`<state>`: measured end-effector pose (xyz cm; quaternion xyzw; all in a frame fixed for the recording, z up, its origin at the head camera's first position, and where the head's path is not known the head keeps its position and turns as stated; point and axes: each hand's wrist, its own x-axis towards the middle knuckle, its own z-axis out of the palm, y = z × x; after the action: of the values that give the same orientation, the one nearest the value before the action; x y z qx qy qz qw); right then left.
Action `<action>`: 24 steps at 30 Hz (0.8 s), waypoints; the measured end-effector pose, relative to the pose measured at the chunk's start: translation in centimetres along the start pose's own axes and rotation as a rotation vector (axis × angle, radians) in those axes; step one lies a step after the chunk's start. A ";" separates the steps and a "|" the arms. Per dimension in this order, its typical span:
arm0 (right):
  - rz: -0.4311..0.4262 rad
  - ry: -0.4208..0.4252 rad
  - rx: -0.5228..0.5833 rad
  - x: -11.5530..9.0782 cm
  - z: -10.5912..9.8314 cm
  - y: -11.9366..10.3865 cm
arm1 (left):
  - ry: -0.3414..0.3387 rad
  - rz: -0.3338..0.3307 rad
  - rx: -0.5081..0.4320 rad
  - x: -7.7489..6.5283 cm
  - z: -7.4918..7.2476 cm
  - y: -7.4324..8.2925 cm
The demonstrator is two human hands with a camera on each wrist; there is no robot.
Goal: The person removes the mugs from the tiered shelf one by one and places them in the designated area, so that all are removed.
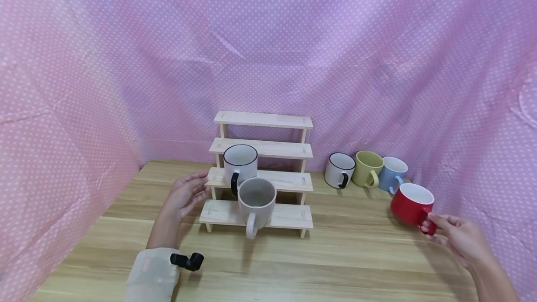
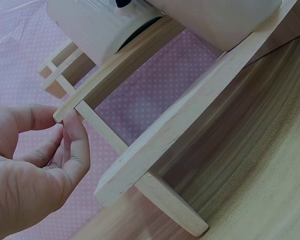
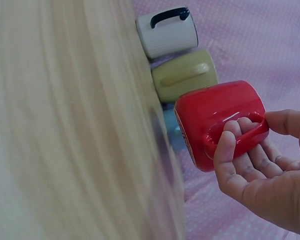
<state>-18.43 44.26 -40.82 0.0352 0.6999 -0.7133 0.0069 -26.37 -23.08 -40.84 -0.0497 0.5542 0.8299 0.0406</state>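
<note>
My right hand (image 1: 461, 239) grips a red mug (image 1: 404, 206) by its handle at the right, with fingers through the loop in the right wrist view. The red mug is tilted, its white inside showing. At the left my left hand (image 1: 186, 195) pinches the end of a board of the stepped wooden shelf (image 1: 289, 181), thumb and fingertips (image 2: 75, 125) at its edge in the left wrist view. On that step stands a white mug (image 1: 247, 164) with a black rim and handle. A pale grey mug (image 1: 258, 199) stands on the lowest step, handle towards me.
Behind the red mug, a black-rimmed white mug (image 1: 339, 171), an olive-yellow mug (image 1: 366, 169) and a light blue mug (image 1: 391, 174) stand in a row along the back of the wood-grain table (image 1: 344, 255). A pink dotted cloth (image 1: 268, 36) hangs behind.
</note>
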 end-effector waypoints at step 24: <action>0.033 -0.259 0.223 1.7 -3.2 2.9 | -0.020 0.003 -0.007 -0.2 -0.1 0.2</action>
<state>-19.78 47.49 -43.84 -0.0449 0.6088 -0.7850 0.1050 -26.19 -23.20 -40.68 -0.0406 0.5509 0.8324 0.0445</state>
